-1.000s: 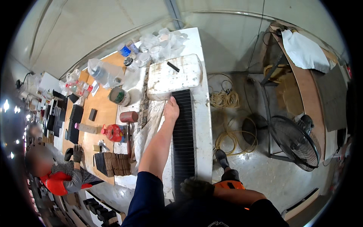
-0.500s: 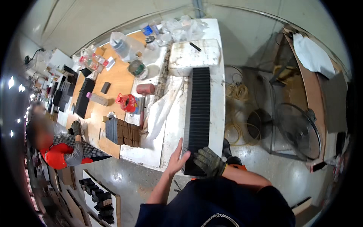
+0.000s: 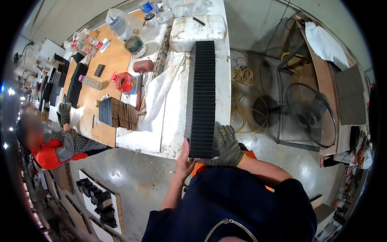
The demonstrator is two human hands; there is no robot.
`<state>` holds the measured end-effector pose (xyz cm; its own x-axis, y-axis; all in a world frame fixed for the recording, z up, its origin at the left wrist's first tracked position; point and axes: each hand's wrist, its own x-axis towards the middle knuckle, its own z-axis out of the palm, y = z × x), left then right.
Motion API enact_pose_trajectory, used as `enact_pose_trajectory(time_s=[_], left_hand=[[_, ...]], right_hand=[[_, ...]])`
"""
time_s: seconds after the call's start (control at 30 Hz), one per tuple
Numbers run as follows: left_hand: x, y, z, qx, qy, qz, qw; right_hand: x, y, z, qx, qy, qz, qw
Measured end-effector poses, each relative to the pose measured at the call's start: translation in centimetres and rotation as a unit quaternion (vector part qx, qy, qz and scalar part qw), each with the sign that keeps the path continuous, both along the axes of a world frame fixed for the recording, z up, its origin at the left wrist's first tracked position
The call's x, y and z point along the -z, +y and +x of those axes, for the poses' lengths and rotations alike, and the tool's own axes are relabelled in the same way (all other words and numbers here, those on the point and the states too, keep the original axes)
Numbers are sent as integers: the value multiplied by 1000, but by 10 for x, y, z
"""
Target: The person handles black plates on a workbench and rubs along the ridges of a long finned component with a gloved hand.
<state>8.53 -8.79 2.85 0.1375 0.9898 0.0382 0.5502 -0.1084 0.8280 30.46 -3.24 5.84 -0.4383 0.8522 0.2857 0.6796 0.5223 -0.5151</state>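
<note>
A long row of black, flat pieces [image 3: 203, 101] stands packed together on the white table, running away from me. My bare left hand [image 3: 184, 161] holds the row's near left corner, fingers along its side and thumb at the near end. Beside the near right side lies my right hand [image 3: 226, 147] in a dark grey work glove, its fingers stretched forward along the row. Whether the gloved palm presses on the pieces is hard to make out. The far end of the row meets a stained white block [image 3: 197, 33] with a small black strip on top.
Left on the table are a red-headed mallet [image 3: 143, 66], a red bottle [image 3: 124, 82], a stack of brown-edged pieces [image 3: 117, 113] and an open can [image 3: 135, 46]. A co-worker in a red vest [image 3: 50, 153] stands at the far left. At right is a floor fan [image 3: 311, 115].
My view has shifted, so the near end of the row shows more fully. My left hand has come onto its near left corner; the gloved hand has moved off the top to the right side.
</note>
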Motion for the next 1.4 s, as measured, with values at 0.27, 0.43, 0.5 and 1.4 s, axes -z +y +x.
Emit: enact_pose_trajectory(time_s=[0.27, 0.43, 0.5, 1.4], left_hand=[[11, -20, 6, -124, 21, 15, 992], [18, -26, 11, -125, 82, 53, 987], [16, -25, 12, -123, 81, 74, 986], [9, -22, 9, -91, 102, 40, 990]], right_hand=[[-5, -9, -3, 6, -114, -85, 990], [12, -11, -5, -18, -172, -143, 975], [27, -15, -8, -9, -203, -148, 968], [29, -16, -14, -42, -253, -173, 951]])
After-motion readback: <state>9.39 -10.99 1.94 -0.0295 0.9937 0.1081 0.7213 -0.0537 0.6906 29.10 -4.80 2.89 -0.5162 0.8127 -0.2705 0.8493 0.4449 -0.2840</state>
